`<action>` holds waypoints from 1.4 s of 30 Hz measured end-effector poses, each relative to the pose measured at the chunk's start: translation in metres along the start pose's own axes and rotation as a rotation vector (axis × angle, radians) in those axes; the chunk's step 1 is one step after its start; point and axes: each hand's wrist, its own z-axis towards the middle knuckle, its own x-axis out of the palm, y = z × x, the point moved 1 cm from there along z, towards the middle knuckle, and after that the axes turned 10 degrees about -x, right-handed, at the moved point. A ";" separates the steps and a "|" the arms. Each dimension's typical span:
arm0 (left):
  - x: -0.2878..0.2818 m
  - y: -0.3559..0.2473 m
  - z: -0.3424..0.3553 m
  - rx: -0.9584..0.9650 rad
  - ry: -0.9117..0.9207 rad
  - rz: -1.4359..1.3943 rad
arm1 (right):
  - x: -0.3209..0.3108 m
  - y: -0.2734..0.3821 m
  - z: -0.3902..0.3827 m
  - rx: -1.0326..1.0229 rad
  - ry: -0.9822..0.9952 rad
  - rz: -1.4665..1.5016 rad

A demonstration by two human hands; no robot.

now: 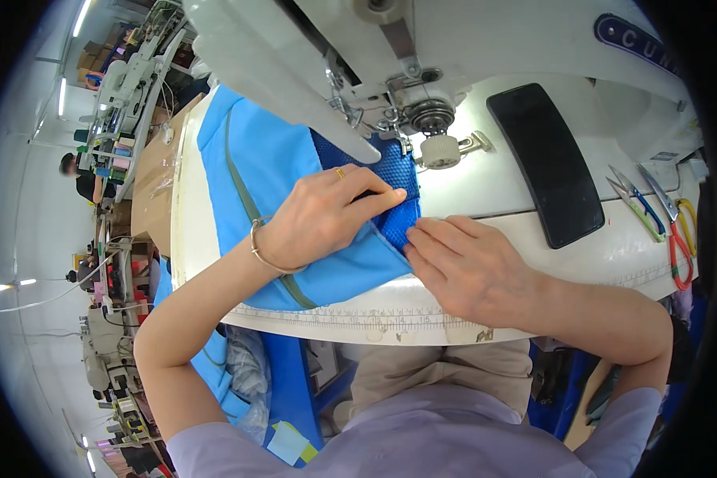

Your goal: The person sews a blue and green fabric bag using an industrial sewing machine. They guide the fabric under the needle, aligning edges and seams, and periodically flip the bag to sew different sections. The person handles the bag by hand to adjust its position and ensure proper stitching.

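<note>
A light blue fabric piece (267, 151) with a dark green stripe lies on the white sewing table. Darker blue mesh fabric (390, 163) joins it under the needle area of the sewing machine (402, 103). My left hand (323, 215) rests on the fabric, thumb and fingers closed on the mesh near its right edge. Beside it, my right hand (470, 267) pinches the fabric's right edge, fingertips together, just below and right of the left thumb. The cloth under both hands is partly hidden.
A black phone (546, 163) lies on the table right of the needle. Farther right are thread snips (639, 203) and red-handled scissors (675, 231). A printed ruler strip (374, 320) runs along the near edge. Other sewing machines (115, 95) and a person (84, 179) are far left.
</note>
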 end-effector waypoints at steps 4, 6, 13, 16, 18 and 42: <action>0.002 0.004 0.000 -0.034 -0.015 -0.048 | 0.000 0.000 0.001 -0.002 0.009 0.000; 0.002 0.003 0.007 0.009 -0.057 -0.055 | -0.001 0.000 0.001 0.008 0.014 -0.001; 0.011 0.001 0.000 0.122 -0.100 0.052 | -0.003 -0.001 0.002 -0.003 0.016 0.036; 0.015 -0.006 -0.004 0.091 -0.142 0.076 | -0.006 -0.001 0.001 0.009 0.057 0.058; 0.017 -0.005 -0.007 0.052 -0.171 0.046 | -0.009 -0.002 0.003 0.010 0.071 0.063; 0.040 0.021 0.004 -0.073 -0.430 -0.057 | -0.010 -0.021 0.016 0.200 0.151 0.113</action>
